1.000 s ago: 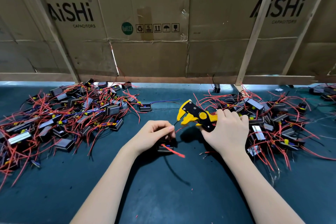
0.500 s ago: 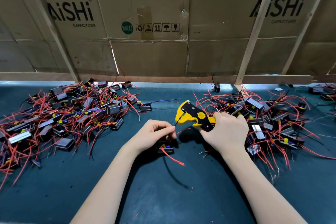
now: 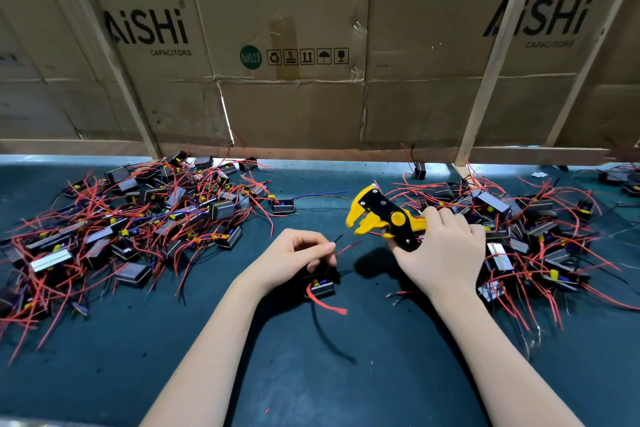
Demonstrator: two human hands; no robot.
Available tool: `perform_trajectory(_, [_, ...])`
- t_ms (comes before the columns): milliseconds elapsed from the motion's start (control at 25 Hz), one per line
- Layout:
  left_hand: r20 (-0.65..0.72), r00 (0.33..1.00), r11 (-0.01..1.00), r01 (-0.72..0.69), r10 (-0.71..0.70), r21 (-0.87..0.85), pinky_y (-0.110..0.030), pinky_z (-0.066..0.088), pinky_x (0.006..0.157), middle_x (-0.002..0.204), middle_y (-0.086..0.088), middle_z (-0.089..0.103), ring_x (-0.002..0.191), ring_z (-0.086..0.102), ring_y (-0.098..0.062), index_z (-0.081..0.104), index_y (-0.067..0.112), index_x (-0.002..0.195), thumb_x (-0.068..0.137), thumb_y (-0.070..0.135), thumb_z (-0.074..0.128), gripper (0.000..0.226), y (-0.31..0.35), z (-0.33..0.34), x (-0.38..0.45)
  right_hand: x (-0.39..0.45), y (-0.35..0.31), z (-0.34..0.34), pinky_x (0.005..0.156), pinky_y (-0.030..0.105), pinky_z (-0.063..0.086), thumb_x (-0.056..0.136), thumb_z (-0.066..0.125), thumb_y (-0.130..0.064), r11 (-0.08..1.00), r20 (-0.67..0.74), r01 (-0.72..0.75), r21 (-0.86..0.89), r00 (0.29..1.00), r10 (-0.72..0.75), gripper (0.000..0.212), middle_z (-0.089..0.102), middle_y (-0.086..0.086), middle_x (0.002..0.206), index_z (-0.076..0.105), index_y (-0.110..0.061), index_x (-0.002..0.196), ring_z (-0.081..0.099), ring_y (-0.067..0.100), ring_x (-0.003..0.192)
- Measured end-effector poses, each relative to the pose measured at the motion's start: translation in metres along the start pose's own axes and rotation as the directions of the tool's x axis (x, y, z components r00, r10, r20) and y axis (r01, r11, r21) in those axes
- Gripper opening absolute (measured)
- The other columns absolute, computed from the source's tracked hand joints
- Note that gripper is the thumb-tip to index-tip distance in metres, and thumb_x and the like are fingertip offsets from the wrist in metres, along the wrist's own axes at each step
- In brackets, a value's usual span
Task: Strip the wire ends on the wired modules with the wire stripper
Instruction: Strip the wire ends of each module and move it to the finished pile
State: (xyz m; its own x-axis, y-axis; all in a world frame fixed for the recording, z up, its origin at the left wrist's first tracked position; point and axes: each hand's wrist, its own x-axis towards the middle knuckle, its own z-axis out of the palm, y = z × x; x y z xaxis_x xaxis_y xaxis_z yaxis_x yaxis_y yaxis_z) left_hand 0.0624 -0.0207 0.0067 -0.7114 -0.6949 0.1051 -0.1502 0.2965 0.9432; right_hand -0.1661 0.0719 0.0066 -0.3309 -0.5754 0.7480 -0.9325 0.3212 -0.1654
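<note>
From my remote seat, the left hand (image 3: 294,258) pinched a thin black wire (image 3: 337,240) between thumb and forefinger, its module (image 3: 319,286) sitting on the dark green surface (image 3: 311,385) just under that hand at 6 o'clock. The right hand (image 3: 441,253) had its grip curled around the handles of the yellow-and-black wire stripper (image 3: 382,218), whose nose pointed toward 9 o'clock, just apart from the wire tip. Heaps of red-wired modules lay at 9 o'clock (image 3: 138,218) and at 3 o'clock (image 3: 519,218).
</note>
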Motion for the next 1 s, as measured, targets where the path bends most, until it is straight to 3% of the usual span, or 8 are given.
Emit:
perform_trajectory(240, [-0.468, 0.883, 0.997, -0.015, 0.051, 0.079, -0.029, 0.046, 0.064, 0.067, -0.009, 0.067, 0.059, 0.062, -0.019, 0.070, 0.011, 0.071, 0.096, 0.017, 0.060, 0.028, 0.020, -0.003, 0.026, 0.009, 0.002, -0.014, 0.067, 0.039, 0.034, 0.071, 0.063, -0.047, 0.912, -0.260, 0.104, 0.397, 0.966, 0.003, 0.042, 0.055, 0.006, 0.073, 0.059, -0.006, 0.081, 0.054, 0.033, 0.068])
perform_trajectory(320, [-0.421, 0.897, 0.991, -0.128, 0.134, 0.042, -0.030, 0.055, 0.074, 0.082, -0.014, 0.073, 0.073, 0.069, -0.023, 0.072, 0.001, 0.084, 0.098, 0.013, 0.055, 0.025, 0.047, 0.009, 0.052, 0.010, -0.002, -0.020, 0.066, 0.038, 0.033, 0.074, 0.056, -0.036, 0.850, -0.354, 0.249, 0.465, 0.932, -0.079, 0.033, 0.054, 0.006, 0.072, 0.058, -0.004, 0.078, 0.051, 0.031, 0.066])
perform_trajectory(400, [-0.166, 0.966, 0.949, -0.231, 0.198, -0.213, -0.028, 0.055, 0.087, 0.110, -0.016, 0.070, 0.097, 0.070, -0.024, 0.067, -0.003, 0.113, 0.102, 0.010, 0.045, 0.028, 0.080, 0.034, 0.073, 0.006, -0.009, -0.024, 0.069, 0.036, 0.032, 0.081, 0.049, -0.031, 0.816, -0.411, 0.360, 0.452, 0.896, -0.168, 0.031, 0.057, 0.008, 0.073, 0.059, -0.002, 0.075, 0.053, 0.030, 0.067])
perform_trajectory(520, [0.141, 0.962, 0.880, -0.146, 0.232, -0.451, -0.027, 0.051, 0.091, 0.145, -0.012, 0.049, 0.121, 0.058, -0.033, 0.040, 0.008, 0.146, 0.105, 0.012, 0.035, 0.041, 0.105, 0.056, 0.088, 0.001, -0.016, -0.022, 0.072, 0.036, 0.032, 0.078, 0.055, -0.033, 0.790, -0.414, 0.457, 0.408, 0.864, -0.285, 0.032, 0.060, 0.009, 0.077, 0.060, -0.002, 0.074, 0.055, 0.030, 0.070])
perform_trajectory(600, [0.075, 0.975, 0.926, -0.174, 0.210, -0.334, -0.023, 0.051, 0.081, 0.142, -0.010, 0.054, 0.114, 0.064, -0.031, 0.045, 0.009, 0.142, 0.104, 0.013, 0.039, 0.039, 0.102, 0.039, 0.084, -0.001, -0.019, -0.020, 0.071, 0.038, 0.034, 0.080, 0.052, -0.038, 0.780, -0.387, 0.476, 0.407, 0.863, -0.324, 0.038, 0.062, 0.009, 0.078, 0.061, -0.002, 0.074, 0.056, 0.029, 0.071])
perform_trajectory(720, [-0.263, 0.939, 0.973, -0.231, 0.223, 0.001, -0.017, 0.045, 0.074, 0.111, -0.002, 0.070, 0.091, 0.068, -0.011, 0.066, 0.010, 0.116, 0.098, 0.003, 0.049, 0.026, 0.083, -0.022, 0.064, -0.001, -0.023, -0.018, 0.070, 0.034, 0.032, 0.080, 0.049, -0.035, 0.776, -0.325, 0.433, 0.459, 0.895, -0.307, 0.035, 0.060, 0.007, 0.077, 0.062, -0.003, 0.075, 0.055, 0.030, 0.070])
perform_trajectory(880, [-0.708, 0.640, 0.839, 0.178, 0.299, 0.515, -0.024, 0.048, 0.086, 0.096, -0.004, 0.074, 0.089, 0.065, -0.017, 0.074, 0.013, 0.095, 0.085, -0.003, 0.057, 0.025, 0.049, -0.126, 0.031, 0.001, -0.027, -0.015, 0.064, 0.036, 0.032, 0.068, 0.057, -0.032, 0.780, -0.224, 0.330, 0.532, 0.943, -0.246, 0.031, 0.056, 0.006, 0.074, 0.061, -0.003, 0.079, 0.052, 0.031, 0.066])
perform_trajectory(1000, [-0.828, 0.515, 0.624, 0.578, 0.222, 0.526, -0.041, 0.050, 0.090, 0.099, -0.016, 0.073, 0.099, 0.064, -0.036, 0.076, 0.011, 0.098, 0.085, 0.005, 0.059, 0.022, 0.010, -0.191, 0.004, 0.001, -0.024, -0.015, 0.063, 0.036, 0.031, 0.068, 0.058, -0.037, 0.788, -0.200, 0.300, 0.538, 0.953, -0.226, 0.034, 0.055, 0.003, 0.073, 0.060, -0.005, 0.079, 0.051, 0.030, 0.066])
